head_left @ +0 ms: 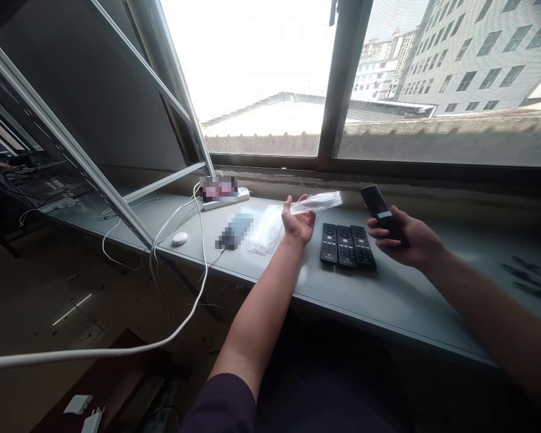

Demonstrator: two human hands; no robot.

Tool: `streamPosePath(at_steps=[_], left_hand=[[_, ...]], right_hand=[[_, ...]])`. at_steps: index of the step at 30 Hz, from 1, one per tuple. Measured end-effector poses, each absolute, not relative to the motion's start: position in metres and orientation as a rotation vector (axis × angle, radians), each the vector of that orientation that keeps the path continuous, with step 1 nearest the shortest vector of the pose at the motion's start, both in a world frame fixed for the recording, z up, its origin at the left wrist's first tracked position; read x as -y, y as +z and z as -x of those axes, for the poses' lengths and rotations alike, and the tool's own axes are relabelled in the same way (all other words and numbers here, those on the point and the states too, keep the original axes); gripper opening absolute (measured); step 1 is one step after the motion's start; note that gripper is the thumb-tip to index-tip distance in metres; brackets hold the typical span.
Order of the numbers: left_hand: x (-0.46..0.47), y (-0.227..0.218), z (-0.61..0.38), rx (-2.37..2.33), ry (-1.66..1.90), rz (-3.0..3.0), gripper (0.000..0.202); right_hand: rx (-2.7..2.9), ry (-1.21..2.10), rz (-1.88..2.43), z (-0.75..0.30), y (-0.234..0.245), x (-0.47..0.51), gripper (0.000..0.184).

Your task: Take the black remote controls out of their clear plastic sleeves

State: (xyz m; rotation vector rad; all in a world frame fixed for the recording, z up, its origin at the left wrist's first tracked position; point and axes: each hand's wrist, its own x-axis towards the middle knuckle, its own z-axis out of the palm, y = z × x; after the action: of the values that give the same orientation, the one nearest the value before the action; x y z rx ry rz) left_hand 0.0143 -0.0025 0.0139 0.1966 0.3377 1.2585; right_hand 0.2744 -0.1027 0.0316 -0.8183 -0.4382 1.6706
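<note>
My left hand (298, 224) is closed on a clear plastic bag (320, 202), which sticks out to the right from between thumb and fingers. In my right hand (406, 236) is a black remote control (377, 203), tilted up with its back and a small pale label showing. Below and between the hands, three black remote controls (346, 246) lie side by side on the table, buttons up. More clear plastic bags (265, 231) lie flat just left of my left hand.
The grey table (415, 307) runs under a window. To the left are a blurred phone-like device (235, 231) on a cable, a white round object (180, 239), a power strip (243, 194) and a metal frame (90, 162). Several dark items (532, 276) lie far right.
</note>
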Motion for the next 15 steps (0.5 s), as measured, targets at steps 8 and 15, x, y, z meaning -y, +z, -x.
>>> streamPosePath(at_steps=[8,15], left_hand=[[0.0026,0.0134,-0.0142,-0.345,1.252,-0.186,0.050],[0.0033,0.0145,-0.0144,-0.329,1.247,-0.162,0.049]], right_hand=[[0.538,1.596,0.889,-0.2758,0.0306,0.1022,0.021],[0.500,1.598,0.892,-0.2696,0.0384,0.1063,0.037]])
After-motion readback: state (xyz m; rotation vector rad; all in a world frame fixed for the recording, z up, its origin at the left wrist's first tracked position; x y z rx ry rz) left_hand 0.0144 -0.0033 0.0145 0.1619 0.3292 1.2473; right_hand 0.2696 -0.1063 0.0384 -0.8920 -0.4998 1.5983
